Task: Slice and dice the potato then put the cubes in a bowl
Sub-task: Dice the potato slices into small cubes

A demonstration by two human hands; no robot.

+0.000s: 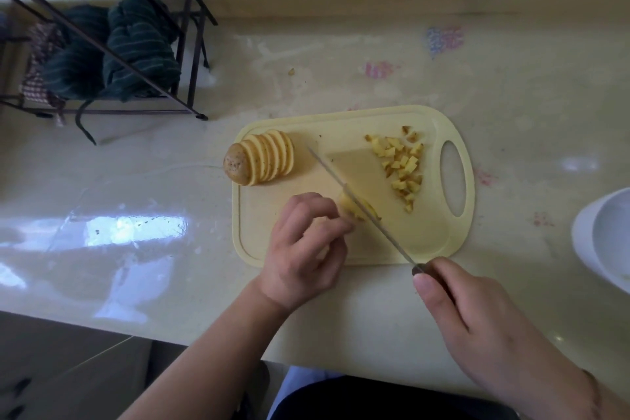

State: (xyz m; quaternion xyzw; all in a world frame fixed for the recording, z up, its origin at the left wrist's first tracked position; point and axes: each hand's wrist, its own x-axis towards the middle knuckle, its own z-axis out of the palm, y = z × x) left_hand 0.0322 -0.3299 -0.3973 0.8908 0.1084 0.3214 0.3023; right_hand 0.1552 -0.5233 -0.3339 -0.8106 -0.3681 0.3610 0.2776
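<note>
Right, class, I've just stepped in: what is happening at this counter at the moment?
A person is dicing a potato on a pale yellow cutting board. The left hand holds down a few slices, while the right hand grips a knife whose blade lies across them. A pile of cubes sits near the board's handle hole. A row of uncut slices waits at the far left corner. The white bowl stands to the right; no cubes show in it.

At frame centre a pale yellow cutting board [426, 239] lies on a glossy counter [170, 266]. The left hand [303, 249] holds potato slices [358, 208] under a knife [361, 204] gripped by the right hand [477, 317]. A sliced potato [259, 158] sits upper left on the board, cubes [402, 167] upper right. A white bowl [603, 239] shows at the right edge.
</note>
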